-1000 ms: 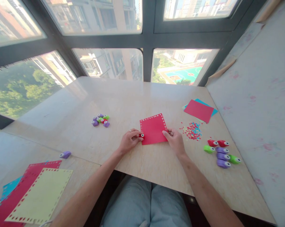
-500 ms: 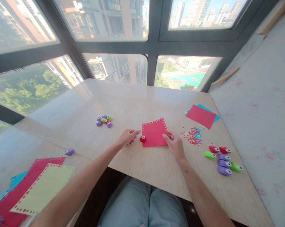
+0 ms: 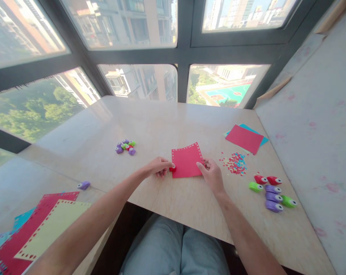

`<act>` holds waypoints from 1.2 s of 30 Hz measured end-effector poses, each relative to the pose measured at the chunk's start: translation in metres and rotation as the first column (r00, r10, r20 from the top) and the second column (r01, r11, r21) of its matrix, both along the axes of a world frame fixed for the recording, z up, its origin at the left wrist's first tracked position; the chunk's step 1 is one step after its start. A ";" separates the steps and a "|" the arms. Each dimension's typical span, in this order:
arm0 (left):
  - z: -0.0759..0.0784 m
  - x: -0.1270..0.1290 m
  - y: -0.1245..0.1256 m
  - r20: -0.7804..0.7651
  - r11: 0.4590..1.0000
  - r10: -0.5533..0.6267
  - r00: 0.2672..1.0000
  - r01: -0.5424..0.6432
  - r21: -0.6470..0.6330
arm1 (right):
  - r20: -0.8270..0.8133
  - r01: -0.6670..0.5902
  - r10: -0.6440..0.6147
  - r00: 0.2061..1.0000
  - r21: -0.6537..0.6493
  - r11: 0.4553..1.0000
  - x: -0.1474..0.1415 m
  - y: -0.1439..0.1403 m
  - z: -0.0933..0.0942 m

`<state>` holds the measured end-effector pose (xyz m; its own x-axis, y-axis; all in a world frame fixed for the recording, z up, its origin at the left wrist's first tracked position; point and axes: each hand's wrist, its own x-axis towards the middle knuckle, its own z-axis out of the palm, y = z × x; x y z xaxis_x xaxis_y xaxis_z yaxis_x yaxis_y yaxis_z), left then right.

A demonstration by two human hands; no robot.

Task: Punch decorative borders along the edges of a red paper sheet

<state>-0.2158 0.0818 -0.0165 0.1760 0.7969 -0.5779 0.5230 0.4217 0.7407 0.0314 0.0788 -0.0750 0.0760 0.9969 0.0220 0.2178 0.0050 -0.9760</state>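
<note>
A: Pinching the right edge of the red square paper sheet with punched border holes point(image 3: 186, 162), the right hand point(image 3: 211, 175) has thumb and fingers closed on it, and the sheet lies flat on the pale marble-look tabletop point(image 3: 161, 126), near the front edge.

B: And the left hand point(image 3: 158, 167)?

A: Its fingers curl over the small red plastic hole punch point(image 3: 172, 167) at the sheet's lower left corner. The grip looks closed on the punch, though the fingers hide most of it, so how firmly is a guess.

B: What could go wrong?

A: I'd judge the sheet could skew under the punch. Only one edge is pinned, so a hard press on the far corner may pivot the paper and throw a hole out of line with the row along the border.

B: Anything else close by?

A: A scatter of red and blue paper confetti point(image 3: 234, 162) lies just right of the right hand; a sweep of the wrist could spread it. Further right sits a cluster of red, green and purple punches point(image 3: 272, 193), well apart from the sheet. A red sheet on a blue one point(image 3: 244, 139) lies behind them.
</note>
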 end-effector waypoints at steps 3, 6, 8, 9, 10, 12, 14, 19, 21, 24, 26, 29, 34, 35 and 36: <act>-0.001 -0.001 0.001 0.009 1.000 -0.003 1.000 0.003 -0.003 | 0.001 -0.002 0.002 1.000 -0.003 1.000 0.000 0.000 0.001; -0.002 -0.001 0.002 0.036 1.000 0.001 0.999 -0.001 -0.019 | 0.010 -0.004 0.004 1.000 -0.007 1.000 0.000 -0.001 0.001; -0.002 -0.002 0.003 0.065 0.999 0.027 0.998 -0.025 -0.029 | 0.011 -0.006 0.006 1.000 -0.008 1.000 0.001 -0.001 0.001; -0.001 -0.002 0.003 0.080 0.999 0.041 0.996 -0.039 -0.033 | 0.012 -0.007 0.007 1.000 -0.009 1.000 0.001 -0.001 0.000; -0.001 -0.002 0.004 0.094 0.998 0.053 0.994 -0.049 -0.038 | 0.013 -0.007 0.007 1.000 -0.009 1.000 0.001 -0.001 0.000; -0.001 -0.002 0.005 0.104 0.997 0.066 0.992 -0.062 -0.050 | 0.017 -0.002 0.002 1.000 -0.012 1.000 0.001 -0.001 0.001; -0.001 -0.003 0.006 0.108 0.995 0.073 0.991 -0.066 -0.069 | 0.019 -0.001 0.001 1.000 -0.020 1.000 0.001 -0.001 0.001; -0.004 -0.005 0.007 0.113 0.991 0.098 0.989 -0.087 -0.099 | 0.010 -0.001 0.002 1.000 -0.030 1.000 0.000 -0.002 0.003; -0.005 -0.005 0.007 0.116 0.989 0.119 0.986 -0.107 -0.103 | 0.007 0.002 -0.002 1.000 -0.032 0.999 0.000 -0.002 0.003; -0.005 -0.004 0.007 0.121 0.981 0.162 0.979 -0.146 -0.126 | 0.007 0.003 -0.003 1.000 -0.033 0.999 0.000 -0.003 0.002; -0.004 -0.003 0.006 0.120 0.972 0.207 0.971 -0.191 -0.136 | 0.019 0.006 -0.005 1.000 -0.023 1.000 0.000 -0.003 0.003; -0.003 0.000 0.004 0.133 0.957 0.270 0.954 -0.251 -0.145 | 0.034 0.010 -0.010 0.999 -0.011 1.000 0.000 -0.003 0.004; 0.000 0.004 0.000 0.161 0.942 0.318 0.934 -0.293 -0.163 | 0.058 0.017 -0.017 0.998 -0.009 1.000 0.001 -0.003 0.004; 0.001 0.005 0.000 0.158 0.940 0.326 0.932 -0.301 -0.164 | 0.067 0.018 -0.018 0.998 -0.009 1.000 0.001 -0.003 0.004; 0.003 0.005 0.000 0.152 0.937 0.332 0.931 -0.308 -0.164 | 0.074 0.018 -0.017 0.997 -0.011 1.000 0.001 -0.003 0.003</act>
<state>-0.2104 0.0816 -0.0137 0.0323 0.7444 -0.6670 0.2116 0.6471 0.7324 0.0323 0.0756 -0.0715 0.0920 0.9956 0.0168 0.2889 -0.0105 -0.9573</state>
